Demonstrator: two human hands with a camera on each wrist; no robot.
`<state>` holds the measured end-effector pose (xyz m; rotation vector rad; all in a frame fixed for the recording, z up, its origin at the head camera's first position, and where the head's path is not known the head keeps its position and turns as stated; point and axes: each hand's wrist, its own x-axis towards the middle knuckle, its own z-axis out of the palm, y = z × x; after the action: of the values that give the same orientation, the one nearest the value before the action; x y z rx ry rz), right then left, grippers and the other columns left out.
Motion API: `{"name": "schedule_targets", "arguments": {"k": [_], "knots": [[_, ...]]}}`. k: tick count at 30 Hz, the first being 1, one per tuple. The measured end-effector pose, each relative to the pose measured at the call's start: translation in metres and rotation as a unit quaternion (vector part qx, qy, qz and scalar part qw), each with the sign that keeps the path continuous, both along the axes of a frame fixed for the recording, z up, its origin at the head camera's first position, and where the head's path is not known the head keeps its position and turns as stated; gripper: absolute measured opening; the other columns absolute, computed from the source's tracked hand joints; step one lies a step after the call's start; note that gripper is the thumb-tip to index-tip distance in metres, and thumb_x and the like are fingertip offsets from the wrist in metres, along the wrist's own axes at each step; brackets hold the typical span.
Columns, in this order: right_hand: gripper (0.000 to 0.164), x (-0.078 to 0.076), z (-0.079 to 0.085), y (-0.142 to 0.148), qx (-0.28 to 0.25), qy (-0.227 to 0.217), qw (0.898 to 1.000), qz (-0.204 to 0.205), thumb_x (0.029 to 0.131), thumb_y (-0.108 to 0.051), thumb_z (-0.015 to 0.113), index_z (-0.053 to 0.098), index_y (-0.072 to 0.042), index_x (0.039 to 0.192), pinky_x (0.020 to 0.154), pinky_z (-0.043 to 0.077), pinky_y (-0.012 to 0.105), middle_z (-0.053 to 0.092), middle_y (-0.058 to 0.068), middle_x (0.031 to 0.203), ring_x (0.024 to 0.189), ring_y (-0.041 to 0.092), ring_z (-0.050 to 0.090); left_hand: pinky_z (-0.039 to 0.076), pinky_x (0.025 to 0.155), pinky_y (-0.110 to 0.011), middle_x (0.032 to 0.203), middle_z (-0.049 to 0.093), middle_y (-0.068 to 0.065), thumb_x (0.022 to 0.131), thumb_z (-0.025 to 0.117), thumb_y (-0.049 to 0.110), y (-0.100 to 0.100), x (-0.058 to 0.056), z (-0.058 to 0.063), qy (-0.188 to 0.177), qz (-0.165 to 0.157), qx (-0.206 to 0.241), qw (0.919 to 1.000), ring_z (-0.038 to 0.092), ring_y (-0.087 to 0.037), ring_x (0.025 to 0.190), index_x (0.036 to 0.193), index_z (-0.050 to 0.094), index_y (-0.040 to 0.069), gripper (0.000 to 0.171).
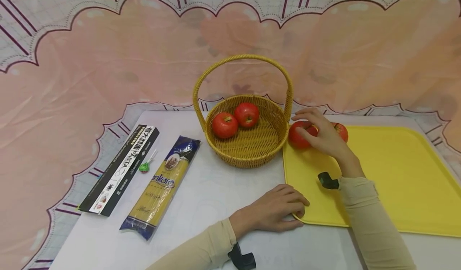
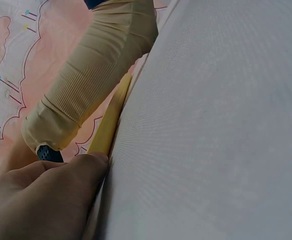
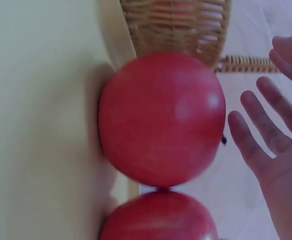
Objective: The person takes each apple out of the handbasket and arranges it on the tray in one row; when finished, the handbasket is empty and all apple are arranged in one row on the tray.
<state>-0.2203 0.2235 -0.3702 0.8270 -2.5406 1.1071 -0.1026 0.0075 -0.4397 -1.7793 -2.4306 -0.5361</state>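
Note:
Over the left end of the yellow tray (image 1: 389,174), my right hand (image 1: 324,136) hovers with fingers spread, and a gap separates it from the red apple (image 3: 161,120) in the right wrist view. That apple (image 1: 300,136) lies by the tray's left rim, beside the basket. A second apple (image 1: 341,131) sits just right of it, partly behind the hand. My left hand (image 1: 275,208) rests at the tray's near left corner, its fingertips at the rim; in the left wrist view a fingertip (image 2: 96,159) meets the yellow edge.
A wicker basket (image 1: 248,158) with a tall handle holds two red apples (image 1: 225,125), left of the tray. Farther left lie a bag of spaghetti (image 1: 160,186), a green-headed lollipop (image 1: 145,167) and a black-and-white pasta box (image 1: 119,172). A patterned cloth (image 1: 144,61) hangs behind the table.

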Motion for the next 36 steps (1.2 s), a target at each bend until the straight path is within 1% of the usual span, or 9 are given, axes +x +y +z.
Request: {"name": "schedule_targets", "arguments": {"k": [3, 9, 11, 13, 18, 21, 26, 31, 36], "knots": [[0.034, -0.001, -0.002, -0.007, -0.004, 0.015, 1.000, 0.019, 0.085, -0.006, 0.068, 0.061, -0.010, 0.118, 0.100, 0.033, 0.013, 0.051, 0.006, 0.128, 0.117, 0.018, 0.048, 0.024, 0.111, -0.021, 0.127, 0.056, 0.012, 0.093, 0.054, 0.044, 0.000, 0.000, -0.002, 0.004, 0.002, 0.001, 1.0000, 0.044, -0.005, 0.120, 0.093, 0.057, 0.028, 0.017], [0.033, -0.002, -0.002, -0.021, -0.016, 0.040, 0.998, 0.036, 0.083, -0.001, 0.068, 0.062, -0.005, 0.115, 0.101, 0.032, 0.011, 0.055, 0.007, 0.122, 0.117, 0.020, 0.049, 0.024, 0.111, -0.021, 0.127, 0.056, 0.012, 0.093, 0.053, 0.044, -0.001, 0.001, -0.001, 0.002, 0.003, 0.000, 1.0000, 0.044, -0.005, 0.121, 0.093, 0.057, 0.028, 0.017], [0.031, -0.001, -0.002, -0.026, -0.014, 0.038, 0.998, 0.040, 0.084, -0.002, 0.067, 0.062, -0.005, 0.114, 0.103, 0.030, 0.010, 0.056, 0.006, 0.121, 0.117, 0.019, 0.049, 0.024, 0.111, -0.021, 0.126, 0.056, 0.012, 0.093, 0.054, 0.044, -0.001, 0.001, 0.000, 0.002, 0.003, 0.000, 1.0000, 0.044, -0.005, 0.121, 0.093, 0.057, 0.028, 0.017], [0.029, -0.001, -0.003, -0.031, -0.009, 0.034, 0.998, 0.047, 0.085, -0.002, 0.066, 0.062, -0.006, 0.113, 0.101, 0.033, 0.013, 0.055, 0.006, 0.121, 0.116, 0.019, 0.049, 0.024, 0.111, -0.021, 0.126, 0.056, 0.012, 0.093, 0.054, 0.044, -0.002, 0.001, 0.000, 0.003, 0.002, 0.001, 1.0000, 0.045, -0.005, 0.121, 0.093, 0.057, 0.027, 0.017], [0.027, -0.003, -0.002, -0.042, 0.018, 0.032, 0.997, 0.066, 0.087, -0.005, 0.065, 0.063, -0.009, 0.113, 0.097, 0.042, 0.034, 0.055, 0.005, 0.120, 0.115, 0.020, 0.050, 0.024, 0.112, -0.022, 0.126, 0.057, 0.011, 0.093, 0.054, 0.042, -0.002, 0.001, 0.001, -0.003, -0.001, 0.008, 1.0000, 0.045, -0.005, 0.121, 0.093, 0.057, 0.026, 0.016], [0.026, -0.005, -0.001, -0.047, 0.036, 0.036, 0.996, 0.076, 0.087, -0.008, 0.064, 0.062, -0.010, 0.113, 0.095, 0.044, 0.042, 0.054, 0.006, 0.121, 0.117, 0.022, 0.050, 0.025, 0.112, -0.022, 0.126, 0.058, 0.010, 0.093, 0.054, 0.041, -0.002, 0.001, 0.002, -0.005, -0.004, 0.012, 0.9999, 0.046, -0.006, 0.120, 0.093, 0.058, 0.026, 0.016], [0.024, -0.013, 0.000, -0.055, 0.083, 0.046, 0.991, 0.099, 0.089, -0.006, 0.061, 0.062, -0.009, 0.112, 0.097, 0.043, 0.045, 0.054, 0.007, 0.120, 0.116, 0.024, 0.049, 0.024, 0.112, -0.021, 0.126, 0.058, 0.011, 0.094, 0.054, 0.042, -0.002, 0.002, 0.001, 0.001, -0.003, 0.010, 0.9999, 0.046, -0.005, 0.120, 0.094, 0.059, 0.027, 0.016], [0.025, -0.020, 0.002, -0.062, 0.134, 0.069, 0.979, 0.135, 0.087, -0.001, 0.061, 0.061, -0.007, 0.112, 0.097, 0.043, 0.045, 0.053, 0.010, 0.120, 0.114, 0.025, 0.049, 0.022, 0.113, -0.021, 0.127, 0.056, 0.012, 0.094, 0.053, 0.043, -0.001, 0.002, -0.002, 0.009, -0.001, 0.006, 0.9999, 0.045, -0.004, 0.121, 0.094, 0.058, 0.028, 0.016], [0.028, -0.027, 0.008, -0.067, 0.171, 0.089, 0.969, 0.154, 0.086, -0.004, 0.064, 0.061, -0.011, 0.112, 0.098, 0.043, 0.043, 0.052, 0.008, 0.122, 0.114, 0.023, 0.047, 0.021, 0.113, -0.021, 0.127, 0.056, 0.013, 0.094, 0.052, 0.043, -0.002, 0.002, -0.002, 0.010, 0.000, 0.003, 1.0000, 0.044, -0.004, 0.121, 0.094, 0.058, 0.028, 0.016]]}}
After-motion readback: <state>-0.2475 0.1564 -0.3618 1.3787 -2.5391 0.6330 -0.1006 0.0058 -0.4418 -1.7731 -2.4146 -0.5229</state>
